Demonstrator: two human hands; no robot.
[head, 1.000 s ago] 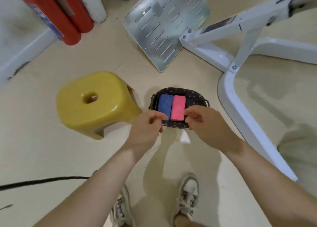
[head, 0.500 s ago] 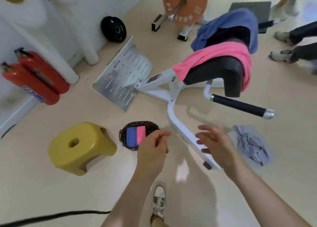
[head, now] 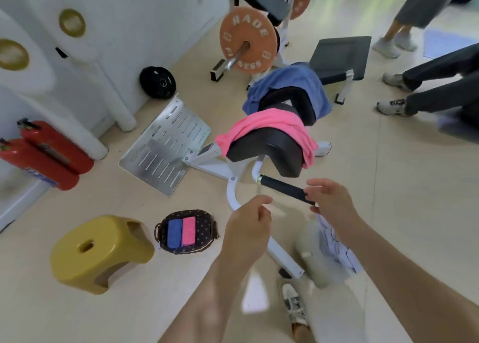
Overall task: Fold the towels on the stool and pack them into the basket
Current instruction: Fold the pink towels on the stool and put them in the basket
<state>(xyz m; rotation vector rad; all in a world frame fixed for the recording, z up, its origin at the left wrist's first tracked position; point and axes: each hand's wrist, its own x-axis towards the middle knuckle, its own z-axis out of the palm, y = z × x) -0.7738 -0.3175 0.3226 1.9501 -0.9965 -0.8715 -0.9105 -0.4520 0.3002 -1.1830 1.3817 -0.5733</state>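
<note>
Left hand (head: 247,230): held in the air, fingers loosely curled, nothing gripped.
Right hand (head: 333,202): held in the air in front of a black handle (head: 282,188), fingers relaxed and apart, nothing gripped.
Basket (head: 207,219): set on the floor, left of the left hand, which is the nearer one; touched by neither.
Packed towels: a blue towel (head: 174,233) and a pink towel (head: 188,231) are laid folded side by side in the basket, long axes running near to far.
Stool (head: 103,241): set just left of the basket.
Farther: a pink cloth (head: 267,122) and a blue cloth (head: 287,82) are draped over black pads, ahead of the right hand.
Stage: packing is judged done for these two towels.
</note>
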